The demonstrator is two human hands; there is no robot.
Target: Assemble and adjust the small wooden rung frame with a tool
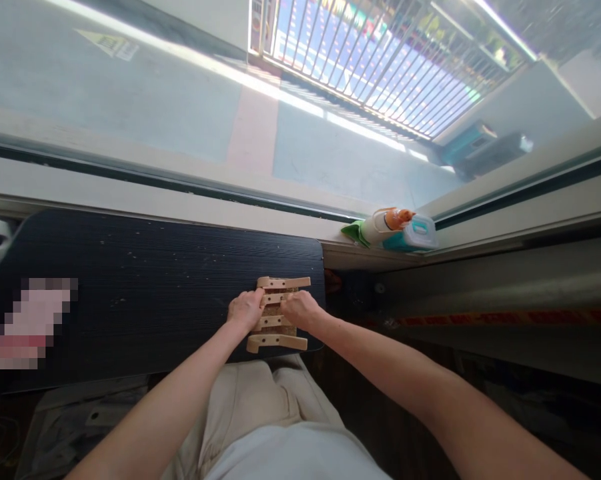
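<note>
A light wooden slatted piece (279, 341) lies near the right end of the dark table. Its pale strips run crosswise, dotted with dark holes or screw heads, and speckled brown material shows between them. Curved ends stick out on the top and bottom strips. My left hand (246, 309) grips the left edge of this piece with fingers curled. My right hand (303, 310) is closed in a pinch over the second strip, at its right half. Whatever sits between those right fingertips is too small or hidden to make out.
The dark wood-grain table (180, 267) has small pale crumbs on it. A blurred-out pinkish item (33, 327) lies at its left end. On the window sill stand a white bottle with an orange top (380, 225) and a teal-and-clear box (414, 235). Window glass rises beyond.
</note>
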